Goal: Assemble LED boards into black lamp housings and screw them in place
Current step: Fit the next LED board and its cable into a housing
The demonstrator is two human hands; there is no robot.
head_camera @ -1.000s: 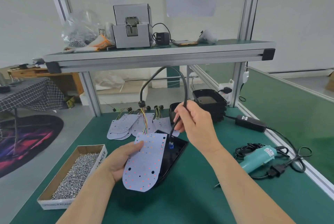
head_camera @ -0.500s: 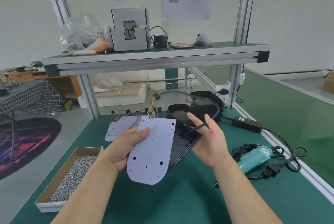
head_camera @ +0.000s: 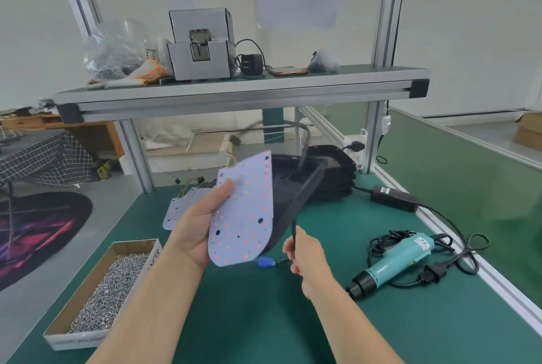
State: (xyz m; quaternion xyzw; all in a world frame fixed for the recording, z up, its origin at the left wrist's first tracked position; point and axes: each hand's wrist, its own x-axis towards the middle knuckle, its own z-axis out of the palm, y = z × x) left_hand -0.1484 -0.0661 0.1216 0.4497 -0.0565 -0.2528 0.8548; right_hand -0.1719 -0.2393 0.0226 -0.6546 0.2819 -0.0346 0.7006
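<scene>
Green bench [head_camera: 264, 319]: 1 LED board [head_camera: 246, 211] with black housing [head_camera: 308, 187], gripped in left hand [head_camera: 202, 225]. Cable [head_camera: 294, 231] now drawn through beneath, pinched in right hand [head_camera: 308, 255]; seating is judged next.

left hand [head_camera: 202, 222]: raised, fingers gripping | right hand [head_camera: 308, 256]: lower, fingers pinching

Assembly workshop: green-mat workbench [head_camera: 234, 319], aluminium-frame shelf [head_camera: 234, 93], screw box [head_camera: 99, 296], electric screwdriver [head_camera: 396, 261].

Bare left grip [head_camera: 198, 227], right grip [head_camera: 308, 259]
</scene>
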